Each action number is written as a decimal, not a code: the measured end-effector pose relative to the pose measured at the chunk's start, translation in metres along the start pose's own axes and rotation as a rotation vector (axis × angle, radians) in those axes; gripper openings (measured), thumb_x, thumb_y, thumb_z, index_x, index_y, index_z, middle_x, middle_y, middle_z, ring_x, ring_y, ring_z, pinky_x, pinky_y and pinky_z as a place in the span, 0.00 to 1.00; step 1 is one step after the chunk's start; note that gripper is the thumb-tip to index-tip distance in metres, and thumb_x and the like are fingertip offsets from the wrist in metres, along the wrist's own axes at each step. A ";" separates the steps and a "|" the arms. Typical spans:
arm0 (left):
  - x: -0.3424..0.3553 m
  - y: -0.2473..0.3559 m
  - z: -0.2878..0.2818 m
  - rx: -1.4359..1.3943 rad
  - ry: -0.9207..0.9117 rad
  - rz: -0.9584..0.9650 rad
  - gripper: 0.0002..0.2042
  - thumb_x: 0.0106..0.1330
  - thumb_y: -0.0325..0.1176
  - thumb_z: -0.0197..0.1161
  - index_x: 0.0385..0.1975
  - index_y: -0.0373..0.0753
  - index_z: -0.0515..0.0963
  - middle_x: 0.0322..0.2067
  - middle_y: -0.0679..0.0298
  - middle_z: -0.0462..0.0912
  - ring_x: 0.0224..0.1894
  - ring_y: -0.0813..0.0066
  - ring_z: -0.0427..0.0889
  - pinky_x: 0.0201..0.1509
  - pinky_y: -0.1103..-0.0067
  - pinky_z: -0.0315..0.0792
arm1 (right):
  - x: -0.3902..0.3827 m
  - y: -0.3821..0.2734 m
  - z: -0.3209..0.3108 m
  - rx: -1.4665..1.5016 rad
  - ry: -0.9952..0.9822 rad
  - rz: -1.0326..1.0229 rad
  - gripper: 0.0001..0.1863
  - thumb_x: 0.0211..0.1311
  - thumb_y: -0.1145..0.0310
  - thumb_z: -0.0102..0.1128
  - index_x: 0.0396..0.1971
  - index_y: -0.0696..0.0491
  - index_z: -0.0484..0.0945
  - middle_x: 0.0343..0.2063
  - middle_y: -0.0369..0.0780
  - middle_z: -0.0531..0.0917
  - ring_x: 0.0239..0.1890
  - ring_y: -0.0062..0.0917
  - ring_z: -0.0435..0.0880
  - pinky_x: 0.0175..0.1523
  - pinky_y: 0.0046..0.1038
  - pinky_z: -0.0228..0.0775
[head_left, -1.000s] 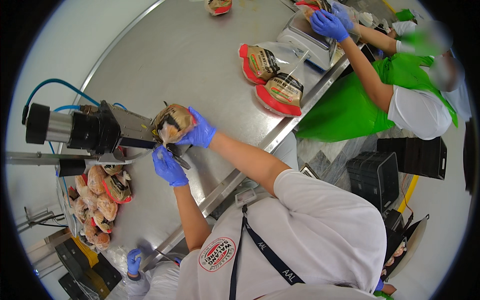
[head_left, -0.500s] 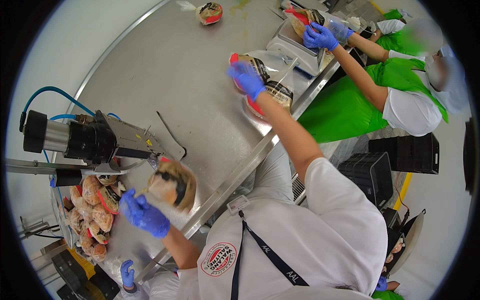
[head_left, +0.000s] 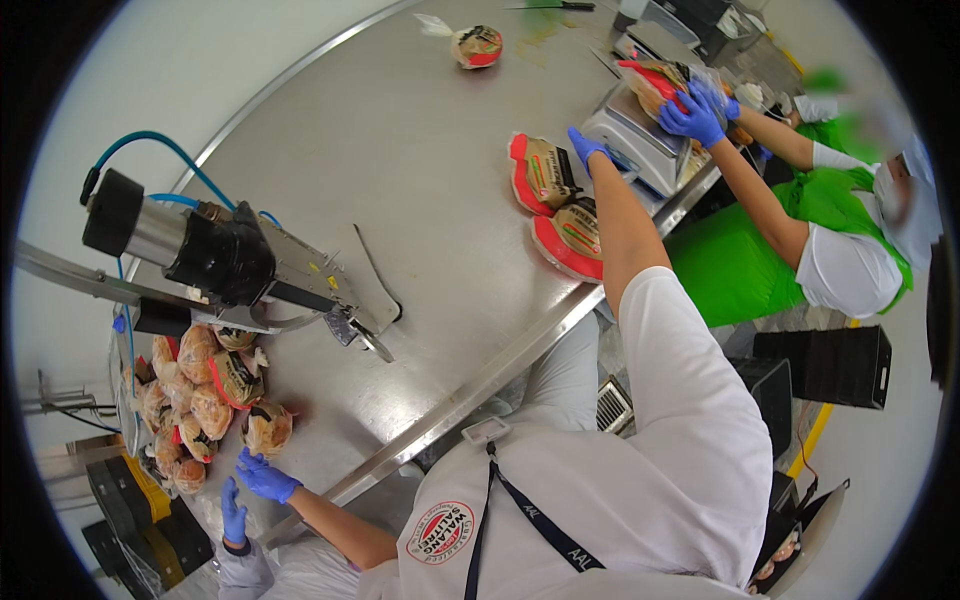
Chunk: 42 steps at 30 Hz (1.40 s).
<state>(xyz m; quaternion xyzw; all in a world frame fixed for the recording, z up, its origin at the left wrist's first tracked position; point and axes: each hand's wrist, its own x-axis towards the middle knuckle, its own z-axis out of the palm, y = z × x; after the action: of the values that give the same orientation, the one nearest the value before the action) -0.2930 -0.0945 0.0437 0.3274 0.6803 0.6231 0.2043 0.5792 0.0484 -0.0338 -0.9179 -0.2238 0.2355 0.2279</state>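
Observation:
My left hand (head_left: pixel 268 476), in a blue glove, is open with its fingers stretched toward a round bagged ham (head_left: pixel 267 428), which rests at the edge of a pile of similar hams (head_left: pixel 195 380). Farther off on the right, my gloved right hand (head_left: pixel 588 148) reaches out with its fingers extended and nothing visible in them. It is beside a white weighing scale (head_left: pixel 640 140). Just left of that forearm lies a red and gold bagged ham (head_left: pixel 543 173). A second such ham (head_left: pixel 570 240) sits nearer the table edge, partly behind my forearm.
A clipping machine (head_left: pixel 225 255) with blue hoses stands over the steel table (head_left: pixel 430 200) at left. One more ham (head_left: pixel 476 47) lies at the back, near a knife (head_left: pixel 565 7). A co-worker in a green apron holds a bagged ham (head_left: pixel 655 85) over the scale. Another person's gloved hand (head_left: pixel 233 512) is beside mine.
The ham from my left hand has gone from near the machine to the pile, and that hand has moved down-left. My right hand has moved from the two hams toward the scale.

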 end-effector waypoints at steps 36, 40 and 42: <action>-0.264 0.027 0.344 -0.109 -1.290 -0.463 0.43 0.53 0.46 0.65 0.62 0.33 0.48 0.59 0.51 0.59 0.60 0.61 0.60 0.63 0.71 0.55 | -0.303 0.028 0.000 0.219 -0.625 -0.563 0.25 0.60 0.55 0.52 0.54 0.55 0.67 0.28 0.41 0.79 0.36 0.27 0.78 0.46 0.27 0.67; -0.271 0.023 0.373 -0.128 -1.182 -0.522 0.36 0.57 0.43 0.60 0.61 0.33 0.52 0.58 0.53 0.62 0.60 0.64 0.61 0.62 0.74 0.57 | -0.295 0.010 0.010 0.436 -0.669 -0.650 0.23 0.58 0.71 0.54 0.55 0.53 0.64 0.27 0.35 0.74 0.33 0.18 0.73 0.45 0.22 0.66; -0.272 0.028 0.375 -0.066 -1.206 -0.312 0.35 0.56 0.39 0.59 0.61 0.35 0.53 0.58 0.54 0.61 0.59 0.66 0.62 0.62 0.74 0.57 | -0.294 -0.007 0.005 0.418 -0.543 -0.792 0.23 0.58 0.75 0.51 0.55 0.52 0.63 0.27 0.36 0.75 0.32 0.18 0.73 0.43 0.21 0.67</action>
<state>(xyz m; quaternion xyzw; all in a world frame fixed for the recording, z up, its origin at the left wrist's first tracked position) 0.1611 -0.0169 -0.0169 0.5118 0.4654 0.3122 0.6512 0.3424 -0.0964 0.0626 -0.6035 -0.5532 0.4005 0.4115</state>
